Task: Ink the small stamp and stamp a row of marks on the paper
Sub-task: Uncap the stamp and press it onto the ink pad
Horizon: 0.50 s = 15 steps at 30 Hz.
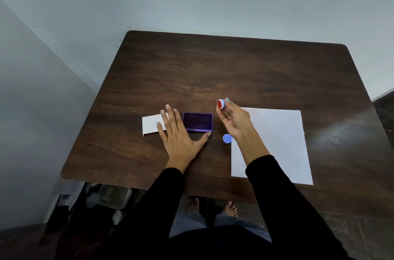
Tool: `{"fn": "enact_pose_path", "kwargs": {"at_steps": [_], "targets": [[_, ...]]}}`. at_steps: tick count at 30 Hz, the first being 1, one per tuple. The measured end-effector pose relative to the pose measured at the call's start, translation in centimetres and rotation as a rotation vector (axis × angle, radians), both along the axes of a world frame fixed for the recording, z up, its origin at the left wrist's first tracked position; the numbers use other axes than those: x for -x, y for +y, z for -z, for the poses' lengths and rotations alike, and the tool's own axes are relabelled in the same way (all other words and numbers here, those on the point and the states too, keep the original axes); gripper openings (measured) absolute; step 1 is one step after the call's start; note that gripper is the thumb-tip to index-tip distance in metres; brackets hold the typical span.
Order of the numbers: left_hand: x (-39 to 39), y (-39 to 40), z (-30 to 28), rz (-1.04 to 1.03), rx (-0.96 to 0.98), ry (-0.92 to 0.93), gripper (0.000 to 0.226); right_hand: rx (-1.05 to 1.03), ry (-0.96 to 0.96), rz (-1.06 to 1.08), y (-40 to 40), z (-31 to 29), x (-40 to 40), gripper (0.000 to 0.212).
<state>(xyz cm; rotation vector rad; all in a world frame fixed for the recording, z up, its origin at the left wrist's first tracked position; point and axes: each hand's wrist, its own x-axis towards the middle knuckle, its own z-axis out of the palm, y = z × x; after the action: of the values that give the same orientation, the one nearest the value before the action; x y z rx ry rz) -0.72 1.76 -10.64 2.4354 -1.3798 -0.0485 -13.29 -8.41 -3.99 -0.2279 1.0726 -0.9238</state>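
My right hand [233,120] holds a small round stamp [221,103] between fingertips, its red face turned left, lifted above the table between the ink pad and the paper. The open purple ink pad [198,121] lies flat on the dark wooden table [213,68]. My left hand [178,132] rests flat with fingers spread just left of the pad, thumb near the pad's front right corner. A white sheet of paper [277,142] lies to the right, with two faint round marks near its top left corner [254,111].
A white lid or card [150,124] lies left of the pad, partly under my left fingers. A small blue round cap [227,138] sits on the table by the paper's left edge. Walls stand close behind and left of the table.
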Motion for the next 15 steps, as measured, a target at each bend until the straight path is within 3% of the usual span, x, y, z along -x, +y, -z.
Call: {"fn": "enact_pose_path", "kwargs": {"at_steps": [2,7,10,15], "targets": [[-0.9,-0.2,0.1,0.007,-0.031,-0.021,0.121,0.094,0.185,-0.069,0.6,0.9,-1.4,0.016],[-1.7,0.0,1.1,0.056,-0.061,0.018,0.113,0.493,0.858,-0.266,2.6,3.0,-3.0,0.015],[-1.7,-0.1,1.0,0.063,-0.059,0.02,0.111,0.704,0.95,-0.332,3.5,3.4,-3.4,0.017],[-1.9,0.0,1.0,0.102,-0.092,-0.003,0.106,0.87,1.148,-0.434,4.1,3.6,-4.2,0.023]]}}
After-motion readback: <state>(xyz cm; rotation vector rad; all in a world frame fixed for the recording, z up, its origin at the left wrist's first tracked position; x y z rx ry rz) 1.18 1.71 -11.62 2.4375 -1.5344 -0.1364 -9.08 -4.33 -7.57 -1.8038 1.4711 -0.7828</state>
